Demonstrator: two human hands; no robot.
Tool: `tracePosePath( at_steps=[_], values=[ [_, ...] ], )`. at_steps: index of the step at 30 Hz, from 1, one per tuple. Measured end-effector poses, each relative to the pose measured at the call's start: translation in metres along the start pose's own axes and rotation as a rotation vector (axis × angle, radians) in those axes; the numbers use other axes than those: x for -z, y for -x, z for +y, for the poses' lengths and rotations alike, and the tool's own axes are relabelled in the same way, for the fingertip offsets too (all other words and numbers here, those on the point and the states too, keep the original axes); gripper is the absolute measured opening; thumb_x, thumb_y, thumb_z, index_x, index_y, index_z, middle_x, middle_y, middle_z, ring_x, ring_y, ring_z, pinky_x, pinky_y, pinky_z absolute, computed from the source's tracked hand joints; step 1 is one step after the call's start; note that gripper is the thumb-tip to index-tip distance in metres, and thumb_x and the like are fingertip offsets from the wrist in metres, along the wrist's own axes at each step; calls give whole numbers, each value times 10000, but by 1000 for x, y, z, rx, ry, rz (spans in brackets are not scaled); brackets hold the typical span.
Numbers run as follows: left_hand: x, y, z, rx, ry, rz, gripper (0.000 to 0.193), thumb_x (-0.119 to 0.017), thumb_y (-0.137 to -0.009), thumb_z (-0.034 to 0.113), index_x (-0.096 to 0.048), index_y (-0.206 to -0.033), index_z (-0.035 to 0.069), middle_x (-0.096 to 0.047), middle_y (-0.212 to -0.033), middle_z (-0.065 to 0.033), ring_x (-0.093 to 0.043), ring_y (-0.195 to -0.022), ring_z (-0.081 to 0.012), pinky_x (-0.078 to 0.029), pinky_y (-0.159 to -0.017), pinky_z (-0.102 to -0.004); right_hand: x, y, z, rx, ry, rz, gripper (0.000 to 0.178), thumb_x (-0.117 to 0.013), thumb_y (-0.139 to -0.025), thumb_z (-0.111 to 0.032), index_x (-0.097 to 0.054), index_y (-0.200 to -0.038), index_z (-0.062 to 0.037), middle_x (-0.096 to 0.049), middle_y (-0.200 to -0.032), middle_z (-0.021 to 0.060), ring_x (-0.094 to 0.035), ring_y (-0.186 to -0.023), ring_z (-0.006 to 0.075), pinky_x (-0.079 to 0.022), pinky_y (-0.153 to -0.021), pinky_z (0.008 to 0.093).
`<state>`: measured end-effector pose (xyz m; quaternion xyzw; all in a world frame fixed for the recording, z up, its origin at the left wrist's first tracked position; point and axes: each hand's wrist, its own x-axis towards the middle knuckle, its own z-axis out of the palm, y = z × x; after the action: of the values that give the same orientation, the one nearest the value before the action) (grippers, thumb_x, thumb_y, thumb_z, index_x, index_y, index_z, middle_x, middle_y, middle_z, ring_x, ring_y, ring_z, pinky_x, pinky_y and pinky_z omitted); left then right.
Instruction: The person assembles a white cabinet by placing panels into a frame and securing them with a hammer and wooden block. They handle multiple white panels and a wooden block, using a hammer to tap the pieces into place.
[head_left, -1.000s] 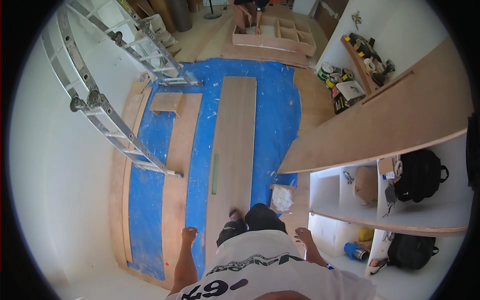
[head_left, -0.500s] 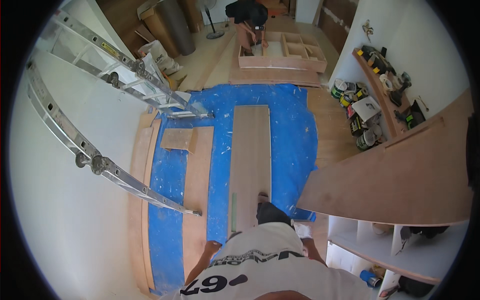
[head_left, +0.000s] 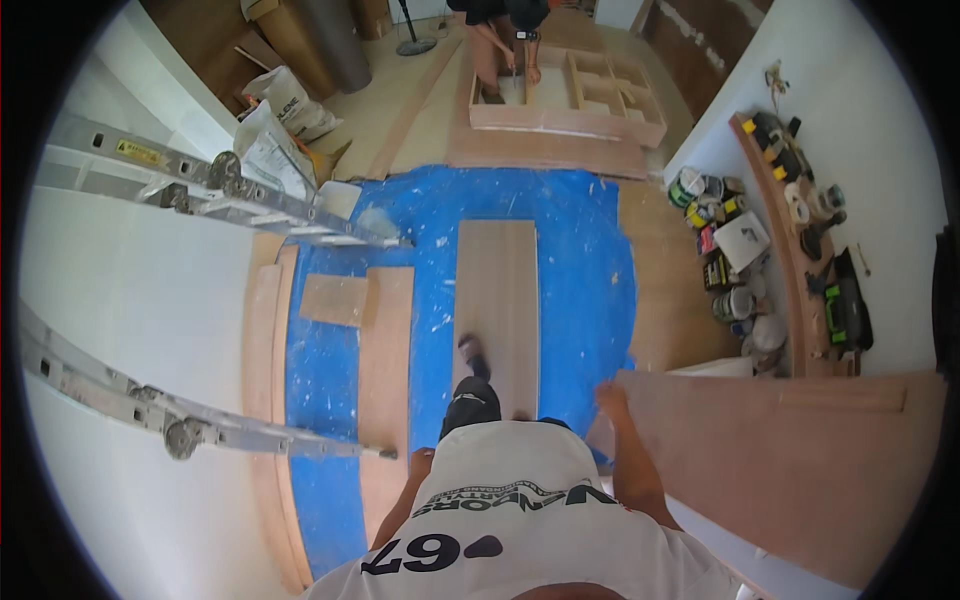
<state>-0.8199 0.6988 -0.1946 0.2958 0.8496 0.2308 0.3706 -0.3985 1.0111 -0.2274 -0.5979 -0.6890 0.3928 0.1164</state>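
My right hand (head_left: 611, 400) is at the near left corner of a large reddish-brown plywood panel (head_left: 760, 450). Its fingers look loosely apart, and it seems to touch the panel's edge; I cannot tell how firmly. Close beside my white shirt hangs my left hand (head_left: 424, 462), its fingers mostly hidden. Under me a long brown board (head_left: 497, 290) lies on a blue sheet (head_left: 590, 260), and one of my feet (head_left: 473, 352) is on it. To its left lies a lighter plank (head_left: 385, 350) with a short board piece (head_left: 335, 300) beside its far end.
Aluminium ladder sections (head_left: 230, 425) reach in from the left. Paint cans (head_left: 700, 210) stand by the right wall, below a ledge (head_left: 780, 240) holding tools. At the far end a person (head_left: 505, 40) bends over a wooden frame (head_left: 570, 118). Sacks (head_left: 285, 105) stand far left.
I have stepped forward, with a foot now ahead on the board. My right hand has risen from beside my body to the panel's corner. The ladder and panel appear nearer.
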Motion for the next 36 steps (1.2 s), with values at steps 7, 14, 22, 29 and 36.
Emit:
tracePosePath(
  at_steps=[7, 14, 22, 29, 36],
  values=[
    [40, -182, 44, -144, -30, 54, 212, -581, -742, 226, -658, -655, 48, -630, -663, -172, -629, -611, -287, -483, -577, -406, -26, -22, -82, -552, -288, -120, 271, -631, -778, -269, -631, -961, -70, -631, -772, 139, -627, -661, 210, -492, -569, 349],
    [130, -334, 161, 134, 256, 86, 108, -591, -766, 102, -642, -778, 7, -637, -698, -94, -611, -619, -156, -489, -578, -283, -32, -110, -143, -692, -393, -90, 256, -631, -780, -269, -631, -905, -46, -618, -737, 152, -621, -650, 226, -480, -579, 376],
    [174, -471, 252, 216, 412, 194, 129, -604, -750, 134, -665, -752, 20, -635, -657, -79, -612, -581, -151, -474, -554, -282, -67, -336, -134, -195, -270, 46, 258, -630, -782, -270, -630, -840, -19, -603, -697, 167, -614, -638, 245, -466, -589, 407],
    [174, -525, 330, 196, 58, 153, 199, -582, -796, 195, -685, -796, 24, -658, -720, -166, -650, -666, -244, -494, -617, -336, 13, -574, -287, -525, -385, -190, 221, -616, -789, -234, -630, -942, -75, -607, -766, 66, -591, -658, 179, -482, -529, 333],
    [181, -610, 320, 114, 87, 127, 259, -550, -835, 238, -668, -769, 17, -650, -728, -170, -641, -691, -304, -493, -633, -376, 9, -755, -344, -273, -281, -50, 209, -612, -791, -213, -626, -936, -64, -602, -745, 66, -571, -616, 147, -449, -467, 293]
  ],
)
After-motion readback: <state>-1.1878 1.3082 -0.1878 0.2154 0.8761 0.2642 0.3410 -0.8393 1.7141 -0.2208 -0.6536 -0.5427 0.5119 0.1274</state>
